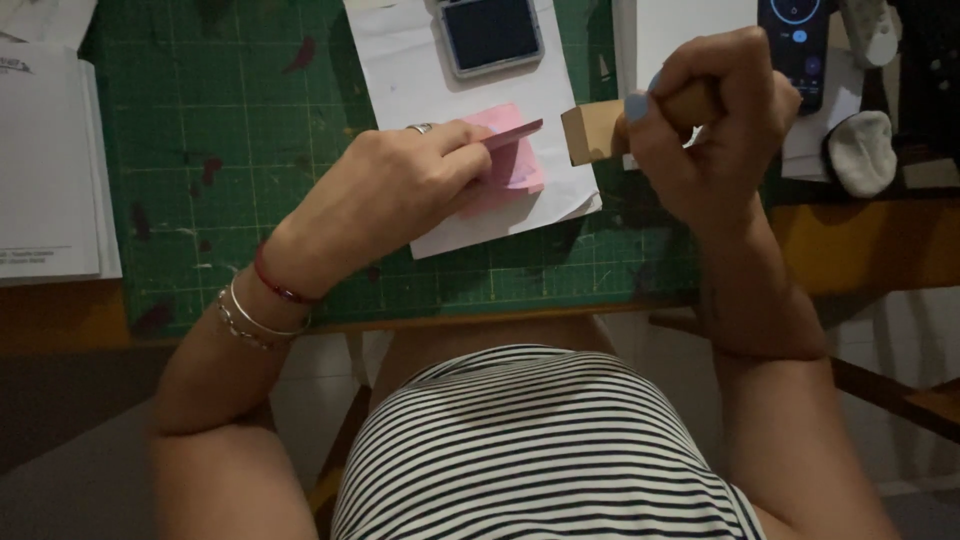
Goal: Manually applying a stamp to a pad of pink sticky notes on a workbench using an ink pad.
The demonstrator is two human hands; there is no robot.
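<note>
My left hand (400,185) holds a small pink sticky-note pad (515,150), lifting its top sheets by the edge over a white sheet of paper (420,60). My right hand (715,115) is closed around a wooden rubber stamp (592,130), held in the air just right of the pad, its block end pointing left. A dark blue ink pad (490,32) in a grey case lies on the white paper, beyond the pink pad.
A green cutting mat (230,150) with paint stains covers the wooden desk (870,245). White papers (45,160) lie at the left. A phone (795,40) with a lit screen and white objects (860,150) sit at the right.
</note>
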